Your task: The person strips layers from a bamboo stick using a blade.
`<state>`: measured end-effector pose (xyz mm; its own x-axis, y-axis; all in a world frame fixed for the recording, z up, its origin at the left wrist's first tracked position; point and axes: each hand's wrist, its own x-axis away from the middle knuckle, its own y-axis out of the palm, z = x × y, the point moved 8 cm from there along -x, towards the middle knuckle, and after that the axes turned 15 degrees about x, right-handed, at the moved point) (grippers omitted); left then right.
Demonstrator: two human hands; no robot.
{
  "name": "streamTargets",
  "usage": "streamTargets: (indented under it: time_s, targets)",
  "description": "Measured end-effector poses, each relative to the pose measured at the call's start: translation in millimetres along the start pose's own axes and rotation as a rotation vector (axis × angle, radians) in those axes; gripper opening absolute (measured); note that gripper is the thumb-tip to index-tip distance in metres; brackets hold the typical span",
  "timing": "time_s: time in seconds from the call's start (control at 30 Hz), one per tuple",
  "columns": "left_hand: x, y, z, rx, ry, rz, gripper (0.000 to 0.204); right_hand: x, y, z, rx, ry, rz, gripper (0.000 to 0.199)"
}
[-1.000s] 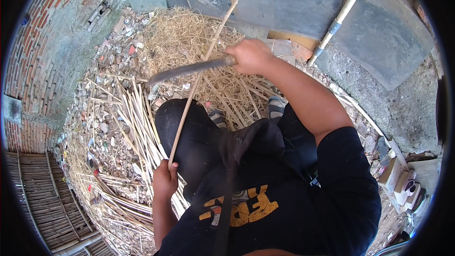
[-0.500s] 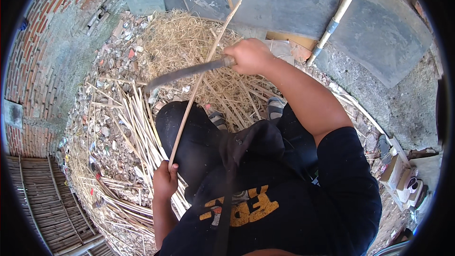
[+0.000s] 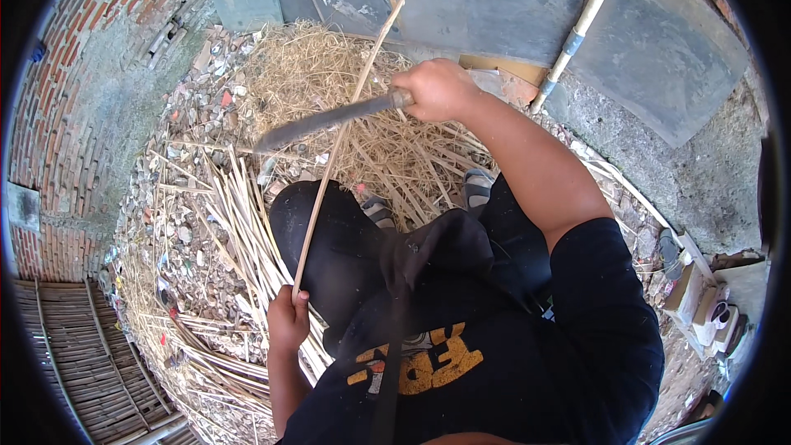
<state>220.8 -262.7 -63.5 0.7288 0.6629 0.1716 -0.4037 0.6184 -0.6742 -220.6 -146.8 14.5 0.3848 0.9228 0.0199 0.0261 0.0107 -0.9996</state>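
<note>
Closed round the lower end of a long, pale bamboo strip [image 3: 316,204], my left hand [image 3: 287,321] rests beside my left thigh. The strip slants up and away past my knee, its far end above the shavings. My right hand [image 3: 435,91] grips the handle of a machete [image 3: 329,119], whose long dark blade points left and crosses the strip at its upper half. Whether the edge bites into the strip or only lies against it, I cannot tell. A heap of curly, straw-coloured shavings [image 3: 297,74] lies beyond the blade.
Many split strips [image 3: 247,214] lie on the rubble at my left, with another bundle [image 3: 214,363] nearer me. A brick wall [image 3: 91,107] stands at left, grey panels [image 3: 494,8] at the back. A pale pole [image 3: 581,29] leans at back right; boxes [image 3: 700,305] sit at right.
My right hand and the machete have shifted slightly up and away along the strip. The strip's far end has moved a little to the left; my left hand keeps its hold.
</note>
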Motion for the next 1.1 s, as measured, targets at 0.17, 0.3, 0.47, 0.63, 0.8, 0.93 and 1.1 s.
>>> streamTargets:
  time_s: [0.17, 0.3, 0.47, 0.63, 0.8, 0.93, 1.1]
  targets:
    - [14, -9, 4, -0.067, 0.055, 0.006, 0.038, -9, 32, 42, -0.080, 0.130, -0.033, 0.035]
    - [17, -21, 6, -0.114, 0.039, 0.022, 0.039, -9, 34, 73, -0.110, 0.284, 0.092, 0.039]
    - [23, -16, -4, -0.112, 0.018, -0.005, 0.043, -7, 18, 16, -0.078, 0.143, 0.035, 0.027]
    - [23, -8, -15, -0.221, 0.026, 0.062, 0.033, -9, 28, 23, -0.058, 0.104, 0.013, 0.035]
    - [22, -16, -8, -0.333, 0.066, 0.150, 0.028, -7, 42, 92, -0.194, 0.407, 0.085, 0.042]
    - [26, -14, -15, -0.310, 0.034, 0.121, 0.028, 2, 13, 30, -0.142, 0.233, 0.003, 0.034]
    - [21, -12, -15, -0.221, 0.087, 0.116, 0.032, 0, 26, 0, 0.038, 0.007, -0.107, 0.030]
